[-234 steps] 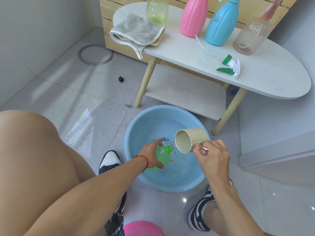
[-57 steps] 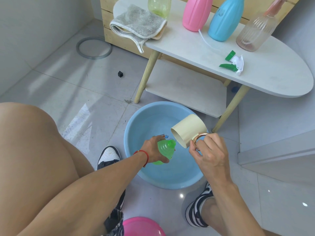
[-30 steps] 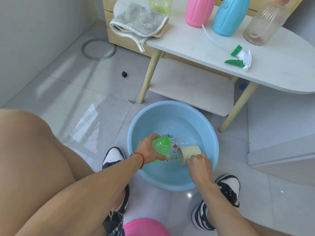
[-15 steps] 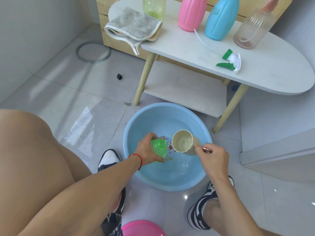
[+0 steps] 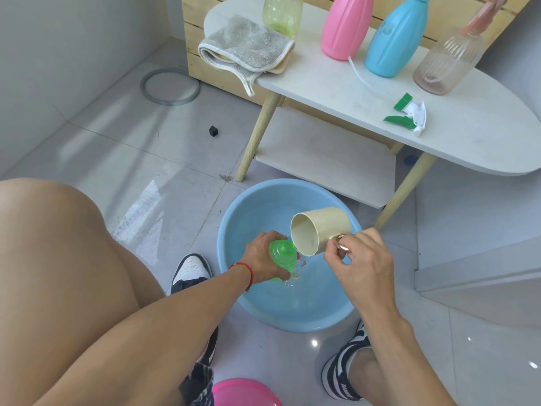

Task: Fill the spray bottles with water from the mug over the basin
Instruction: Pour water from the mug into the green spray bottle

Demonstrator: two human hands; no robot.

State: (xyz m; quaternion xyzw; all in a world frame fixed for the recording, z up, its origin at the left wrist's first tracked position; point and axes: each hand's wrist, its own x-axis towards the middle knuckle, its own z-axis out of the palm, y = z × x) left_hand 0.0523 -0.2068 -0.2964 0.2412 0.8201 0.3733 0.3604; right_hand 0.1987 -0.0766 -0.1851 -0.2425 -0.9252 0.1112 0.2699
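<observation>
My left hand (image 5: 261, 259) grips a green spray bottle (image 5: 283, 254) without its cap, held over the blue basin (image 5: 246, 230), which has water in it. My right hand (image 5: 360, 265) holds the cream mug (image 5: 320, 230) by its metal handle. The mug is tipped on its side, mouth toward the bottle's open neck, its rim just above and right of it. Water splashes on the basin's surface beside the bottle. On the white table stand a yellow-green bottle (image 5: 282, 14), a pink bottle (image 5: 345, 27), a blue bottle (image 5: 395, 39) and a clear ribbed bottle (image 5: 448, 63).
A green and white spray head (image 5: 408, 115) lies on the white table (image 5: 483, 136), and a grey towel (image 5: 246, 45) hangs over its left end. The table's lower shelf (image 5: 322, 156) sits just behind the basin. A pink object (image 5: 244, 392) lies between my feet. A grey ring (image 5: 169, 86) lies on the floor.
The mug was dipped low in the basin a second ago; since then my right hand has lifted it and tipped it toward the green bottle's neck. My left hand kept the bottle in place.
</observation>
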